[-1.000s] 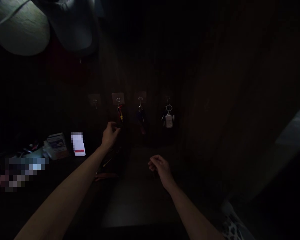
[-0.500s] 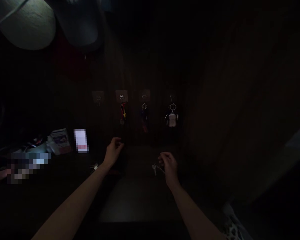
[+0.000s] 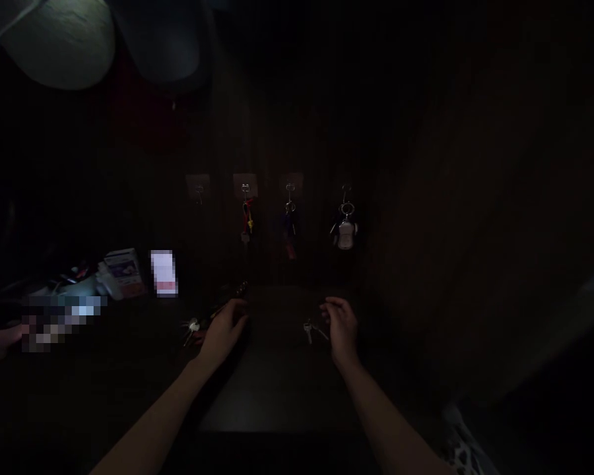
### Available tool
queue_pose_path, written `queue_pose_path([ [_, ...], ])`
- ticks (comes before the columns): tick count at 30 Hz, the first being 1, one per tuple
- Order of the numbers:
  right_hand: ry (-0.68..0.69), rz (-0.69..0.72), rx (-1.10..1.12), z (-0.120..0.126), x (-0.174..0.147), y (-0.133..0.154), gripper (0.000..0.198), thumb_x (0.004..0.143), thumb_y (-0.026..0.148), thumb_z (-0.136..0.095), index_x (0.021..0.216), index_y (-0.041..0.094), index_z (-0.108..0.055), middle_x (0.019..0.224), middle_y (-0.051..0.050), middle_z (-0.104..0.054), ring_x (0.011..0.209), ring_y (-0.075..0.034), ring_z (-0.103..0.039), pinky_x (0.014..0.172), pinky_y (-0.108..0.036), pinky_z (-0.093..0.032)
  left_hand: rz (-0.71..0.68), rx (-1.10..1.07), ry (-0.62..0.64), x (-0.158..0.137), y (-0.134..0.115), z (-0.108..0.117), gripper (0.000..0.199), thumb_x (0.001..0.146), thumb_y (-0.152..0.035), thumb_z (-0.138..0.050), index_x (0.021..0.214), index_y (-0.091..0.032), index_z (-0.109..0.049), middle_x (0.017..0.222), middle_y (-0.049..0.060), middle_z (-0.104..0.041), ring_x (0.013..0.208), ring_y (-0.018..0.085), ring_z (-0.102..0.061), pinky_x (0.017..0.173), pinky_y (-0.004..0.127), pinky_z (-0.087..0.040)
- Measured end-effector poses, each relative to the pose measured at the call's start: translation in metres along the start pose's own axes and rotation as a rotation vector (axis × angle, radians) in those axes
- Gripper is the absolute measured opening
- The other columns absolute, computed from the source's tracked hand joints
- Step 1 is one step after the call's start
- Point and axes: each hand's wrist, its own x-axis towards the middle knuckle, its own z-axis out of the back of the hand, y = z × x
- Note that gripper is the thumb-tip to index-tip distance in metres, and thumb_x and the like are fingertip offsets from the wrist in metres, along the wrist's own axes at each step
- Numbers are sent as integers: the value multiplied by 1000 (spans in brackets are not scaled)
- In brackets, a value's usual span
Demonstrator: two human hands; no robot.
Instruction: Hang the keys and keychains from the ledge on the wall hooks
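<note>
My left hand (image 3: 224,333) is low over the dark surface, fingers bent, with a gap between thumb and fingers and nothing visible in it. Just left of it lies a bunch of keys (image 3: 193,325), partly behind the hand. My right hand (image 3: 344,331) has loosely curled fingers, apart at the tips. Beside it, to the left, a few small keys (image 3: 307,328) lie on the surface; whether the hand touches them is too dark to tell. On wall hooks above hang a key with a red and yellow tag (image 3: 248,221), a dark key bunch (image 3: 290,227) and a ring with a silvery fob (image 3: 346,234).
At far left another person's hand (image 3: 0,340) holds a lit, blurred-out object. A box (image 3: 123,272) and a bright pixelated rectangle (image 3: 164,272) stand near it. A bare hook (image 3: 199,190) is on the wall. Caps (image 3: 161,46) hang at upper left.
My left hand has come down and nearer the key bunch, which shows more fully. My right hand has shifted slightly right, while the small keys stay put. The view has tilted a little.
</note>
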Motion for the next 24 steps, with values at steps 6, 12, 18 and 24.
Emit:
queue_pose_path([
  [6,0,7,-1,-1,0,0,20,65,33,-56,79,20,-58,69,-1,-62,66,-16,-57,60,-27,-42,-44,197,123,-27,-8,9,21,76,-19,-49,95,-23,-58,99,6,-65,95,22,-60,85,38,-44],
  [12,19,21,-22,-2,-1,-2,18,64,32,-56,77,20,-60,67,0,-63,63,-15,-57,57,-26,-42,-58,221,171,-49,-14,7,25,77,-15,-50,99,-21,-59,101,5,-64,98,21,-57,88,37,-42],
  [18,51,19,-40,-4,-2,1,17,64,32,-55,74,20,-60,66,0,-63,63,-15,-57,57,-26,-42,-65,74,212,-55,-26,-7,28,77,-12,-50,102,-22,-59,104,5,-64,101,19,-57,90,34,-42],
  [24,93,37,-58,-5,-4,0,14,64,31,-56,72,20,-60,67,-1,-63,65,-16,-58,58,-26,-43,-90,-79,288,-43,-39,-32,33,79,-8,-44,106,-21,-57,108,5,-63,104,18,-56,93,32,-41],
])
